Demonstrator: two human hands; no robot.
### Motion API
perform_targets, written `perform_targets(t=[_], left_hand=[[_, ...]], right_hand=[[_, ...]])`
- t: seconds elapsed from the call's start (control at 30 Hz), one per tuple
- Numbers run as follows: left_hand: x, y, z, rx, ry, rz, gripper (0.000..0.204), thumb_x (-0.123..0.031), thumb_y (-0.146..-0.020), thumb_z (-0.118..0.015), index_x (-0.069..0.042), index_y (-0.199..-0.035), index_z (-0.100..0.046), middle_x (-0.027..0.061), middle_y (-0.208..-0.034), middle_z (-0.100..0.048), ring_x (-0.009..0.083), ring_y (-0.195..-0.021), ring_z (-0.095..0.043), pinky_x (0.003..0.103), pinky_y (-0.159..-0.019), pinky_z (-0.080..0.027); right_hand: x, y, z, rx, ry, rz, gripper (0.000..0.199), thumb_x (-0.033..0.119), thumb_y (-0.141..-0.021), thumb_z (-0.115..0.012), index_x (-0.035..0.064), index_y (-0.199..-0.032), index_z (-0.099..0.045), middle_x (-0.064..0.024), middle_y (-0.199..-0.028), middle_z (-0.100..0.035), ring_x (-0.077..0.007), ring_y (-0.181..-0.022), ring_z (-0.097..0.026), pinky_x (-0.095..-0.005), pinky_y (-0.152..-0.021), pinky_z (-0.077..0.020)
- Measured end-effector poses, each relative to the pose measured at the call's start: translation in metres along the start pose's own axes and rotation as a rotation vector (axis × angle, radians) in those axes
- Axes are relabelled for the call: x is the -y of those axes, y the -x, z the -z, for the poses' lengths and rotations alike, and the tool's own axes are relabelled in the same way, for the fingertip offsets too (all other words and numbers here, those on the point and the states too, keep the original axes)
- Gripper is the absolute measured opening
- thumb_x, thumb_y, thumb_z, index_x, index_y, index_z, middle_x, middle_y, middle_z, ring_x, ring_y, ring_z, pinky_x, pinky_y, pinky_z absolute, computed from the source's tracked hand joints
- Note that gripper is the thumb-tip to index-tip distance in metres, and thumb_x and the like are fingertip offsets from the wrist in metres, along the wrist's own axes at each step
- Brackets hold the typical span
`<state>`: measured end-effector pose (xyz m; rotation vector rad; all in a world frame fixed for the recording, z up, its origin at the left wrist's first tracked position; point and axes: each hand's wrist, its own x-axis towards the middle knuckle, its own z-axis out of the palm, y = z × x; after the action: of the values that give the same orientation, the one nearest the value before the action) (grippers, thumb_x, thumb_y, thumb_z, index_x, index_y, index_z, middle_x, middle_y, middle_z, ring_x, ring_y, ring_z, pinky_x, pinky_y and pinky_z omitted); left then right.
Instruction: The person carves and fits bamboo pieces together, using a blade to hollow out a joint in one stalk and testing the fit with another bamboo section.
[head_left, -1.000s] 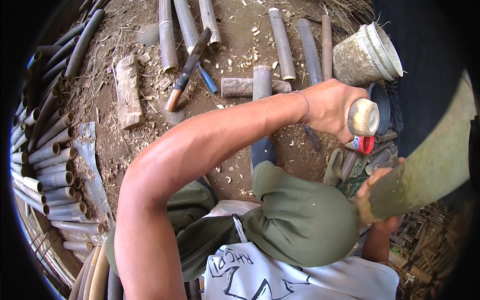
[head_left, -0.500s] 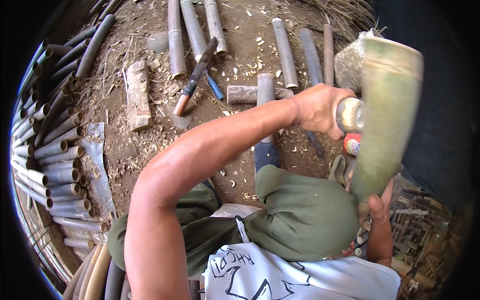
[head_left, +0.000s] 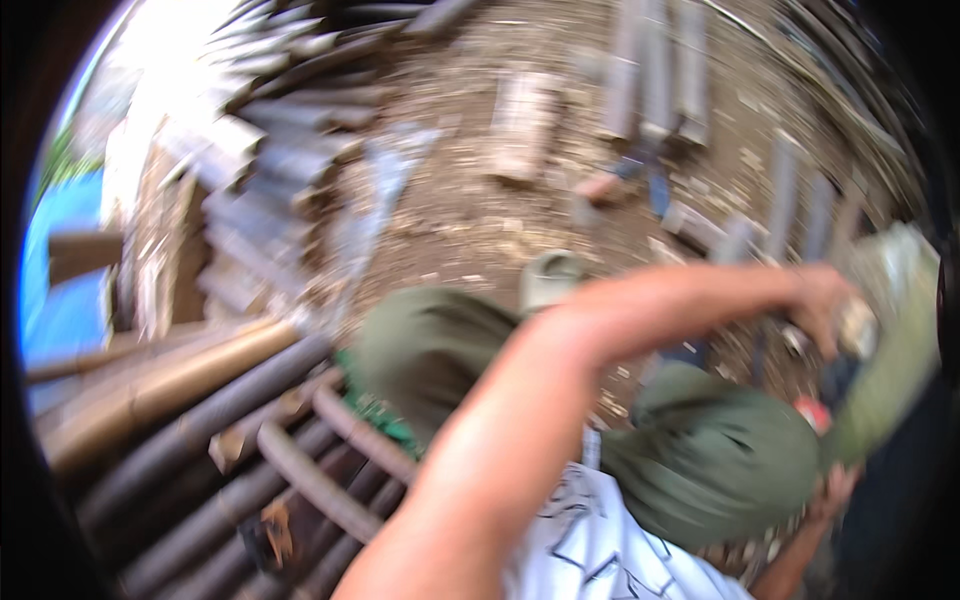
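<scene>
The picture is motion-blurred. My left arm reaches across my green-clad knees to the right, and my left hand (head_left: 828, 305) is closed around a pale, rounded tool handle (head_left: 858, 326). A small red part (head_left: 812, 412) shows below it. A thick green bamboo section (head_left: 895, 345) stands tilted at the right edge. My right hand (head_left: 835, 492) grips its lower end from underneath, mostly hidden by my knee. The tool handle sits right against the bamboo.
Cut bamboo tubes (head_left: 270, 180) are stacked at the left, and dark poles (head_left: 250, 440) lie at lower left. Bamboo lengths (head_left: 650, 70), a wooden block (head_left: 522, 125) and a tool (head_left: 620, 185) lie on chip-strewn dirt ahead. A blue sheet (head_left: 65, 260) is at far left.
The view has swung sharply left and blurred, bringing the stacked tubes and poles into sight. The bamboo section tilted more to the right. Both hands kept their grips.
</scene>
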<state>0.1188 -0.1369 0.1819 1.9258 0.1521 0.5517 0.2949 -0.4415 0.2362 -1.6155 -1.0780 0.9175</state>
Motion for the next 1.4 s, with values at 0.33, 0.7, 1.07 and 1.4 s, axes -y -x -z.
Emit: perform_targets(t=[0.33, 0.7, 1.07, 1.4], left_hand=[[0.065, -0.018, -0.097, -0.813, -0.143, 0.038, 0.070, -0.032, -0.035, -0.090, -0.009, -0.094, -0.061, 0.0122, -0.096, -0.061, 0.0355, -0.093, -0.059, 0.044, -0.084, -0.047], [0.049, -0.022, -0.102, -0.797, -0.201, 0.303, 0.065, -0.025, -0.040, -0.092, -0.012, -0.097, -0.064, 0.0066, -0.105, -0.062, 0.0295, -0.104, -0.059, 0.044, -0.086, -0.047], [0.053, -0.036, -0.107, -0.848, -0.207, 0.353, 0.050, -0.018, -0.050, -0.085, -0.011, -0.094, -0.065, 0.0080, -0.102, -0.066, 0.0301, -0.102, -0.061, 0.045, -0.085, -0.047], [0.062, -0.037, -0.112, -0.857, -0.204, 0.369, 0.052, -0.020, -0.050, -0.084, -0.009, -0.097, -0.065, 0.0078, -0.103, -0.065, 0.0290, -0.106, -0.059, 0.046, -0.089, -0.045]], right_hand=[[-0.142, -0.084, -0.016, -0.058, 0.603, -0.178, 0.063, 0.037, -0.089, -0.056, -0.0027, -0.137, -0.045, -0.0178, -0.131, -0.056, -0.0301, -0.118, -0.057, -0.0435, -0.101, -0.0455], [-0.178, -0.103, -0.010, -0.026, 0.791, -0.219, 0.063, 0.037, -0.089, -0.056, -0.0018, -0.137, -0.045, -0.0183, -0.130, -0.056, -0.0309, -0.118, -0.057, -0.0444, -0.101, -0.0456], [-0.178, -0.104, -0.002, -0.013, 0.869, -0.251, 0.063, 0.038, -0.089, -0.057, -0.0009, -0.136, -0.046, -0.0189, -0.130, -0.056, -0.0317, -0.118, -0.056, -0.0454, -0.100, -0.0457], [-0.184, -0.101, -0.005, 0.024, 0.934, -0.277, 0.062, 0.039, -0.089, -0.058, 0.0000, -0.136, -0.046, -0.0194, -0.129, -0.056, -0.0325, -0.118, -0.056, -0.0462, -0.099, -0.0458]])
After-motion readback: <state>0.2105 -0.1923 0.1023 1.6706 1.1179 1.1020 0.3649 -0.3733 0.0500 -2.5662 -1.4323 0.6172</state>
